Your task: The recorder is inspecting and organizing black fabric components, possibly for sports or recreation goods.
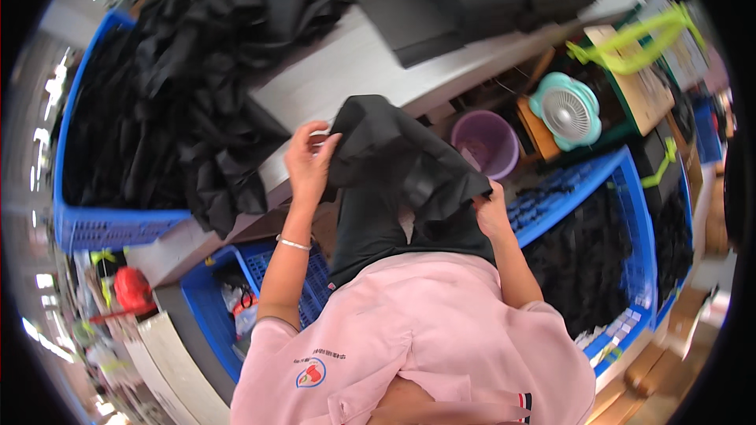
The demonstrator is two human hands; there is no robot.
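Observation:
A crumpled black fabric piece hangs in front of my lap, raised off the table. At its lower right corner, my right hand pinches the edge. Beside its upper left edge is my left hand, thumb and fingers apart with a gap between them; the fingertips are close to the cloth. A large heap of loose black fabric pieces spreads over the far left of the table and into a blue crate. Flat black pieces lie in neat stacks at the far side.
A purple bucket and a turquoise fan stand below the table's right edge. To my right, a blue crate holds black pieces. Another blue crate with small items is at my left, near a red rounded object.

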